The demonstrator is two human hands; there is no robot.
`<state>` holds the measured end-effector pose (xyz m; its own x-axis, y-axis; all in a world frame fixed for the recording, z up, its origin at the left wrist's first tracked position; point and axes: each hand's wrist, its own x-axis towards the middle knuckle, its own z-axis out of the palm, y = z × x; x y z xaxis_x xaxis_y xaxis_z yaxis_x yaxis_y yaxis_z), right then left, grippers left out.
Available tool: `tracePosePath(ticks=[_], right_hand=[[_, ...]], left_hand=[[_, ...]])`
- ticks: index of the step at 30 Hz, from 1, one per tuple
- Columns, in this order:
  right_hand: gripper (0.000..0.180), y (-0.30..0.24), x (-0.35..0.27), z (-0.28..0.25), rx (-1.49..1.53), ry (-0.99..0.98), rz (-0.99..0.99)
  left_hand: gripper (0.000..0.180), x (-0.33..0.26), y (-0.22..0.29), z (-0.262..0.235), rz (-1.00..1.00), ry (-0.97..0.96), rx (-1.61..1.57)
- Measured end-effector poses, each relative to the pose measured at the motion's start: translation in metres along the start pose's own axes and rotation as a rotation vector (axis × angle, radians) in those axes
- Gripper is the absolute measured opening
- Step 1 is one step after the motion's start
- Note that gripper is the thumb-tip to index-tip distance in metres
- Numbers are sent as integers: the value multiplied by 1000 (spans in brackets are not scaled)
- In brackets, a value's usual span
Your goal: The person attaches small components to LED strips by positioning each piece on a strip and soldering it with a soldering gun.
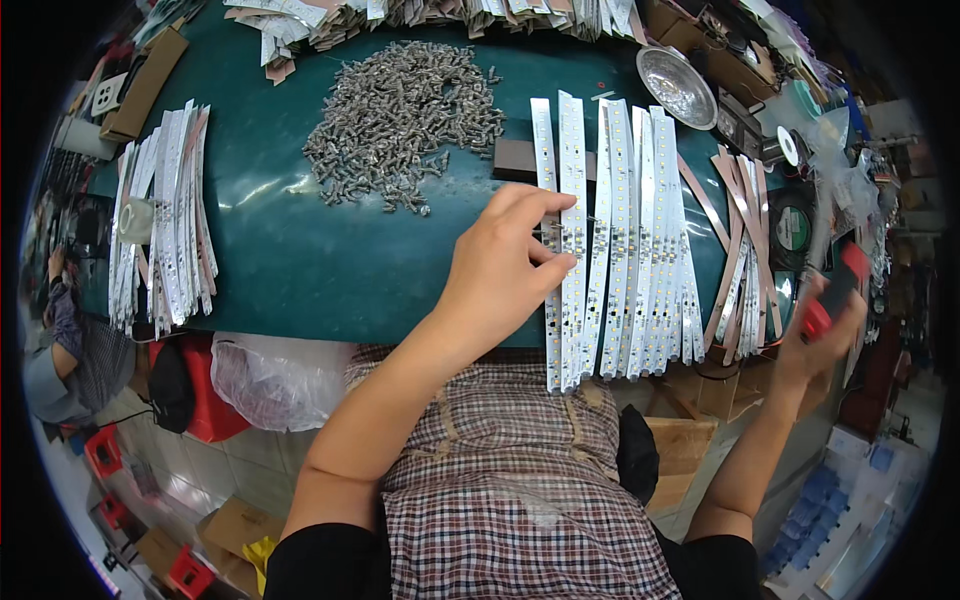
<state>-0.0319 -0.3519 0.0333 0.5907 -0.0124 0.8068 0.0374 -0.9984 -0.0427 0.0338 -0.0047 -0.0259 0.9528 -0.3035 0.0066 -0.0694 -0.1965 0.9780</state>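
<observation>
My left hand (pixel 505 255) reaches over the left end of a row of white LED strips (pixel 620 230). Its thumb and index finger are spread apart, with their tips at one strip (pixel 572 150); I see no grip around it. Small electronic parts sit across the middle of the strips, which lie side by side over the table's near edge. Off to the right, my right hand (pixel 835 325) is closed around a red-and-black handled tool (pixel 838 290), whose exact kind I cannot make out.
A heap of small metal-bodied parts (pixel 400 120) covers the back middle of the green table (pixel 290 270). Strip bundles lie at left (pixel 165 220) and right (pixel 740 255). A metal bowl (pixel 677 88) and a solder-like wire spool (pixel 790 145) stand back right. Another person (pixel 75 350) sits far left.
</observation>
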Motion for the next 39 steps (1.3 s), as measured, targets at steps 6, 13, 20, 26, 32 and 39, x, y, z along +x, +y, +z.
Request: tracePosePath(ticks=[6, 13, 20, 26, 32, 39], right_hand=[[21, 4, 20, -64, 132, 322, 430], [36, -34, 13, -102, 897, 286, 807], [39, -89, 2, -82, 927, 25, 674], [43, -121, -4, -77, 946, -75, 754], [44, -143, -8, -72, 942, -178, 770], [44, -138, -11, -72, 902, -121, 775]], left_hand=[[41, -5, 6, -1, 70, 69, 167], [11, 16, -9, -49, 158, 427, 797], [14, 25, -18, -86, 146, 301, 867], [12, 32, -15, -92, 203, 229, 912], [9, 24, -16, -93, 259, 204, 1029], [11, 17, -10, -110, 143, 277, 1054]])
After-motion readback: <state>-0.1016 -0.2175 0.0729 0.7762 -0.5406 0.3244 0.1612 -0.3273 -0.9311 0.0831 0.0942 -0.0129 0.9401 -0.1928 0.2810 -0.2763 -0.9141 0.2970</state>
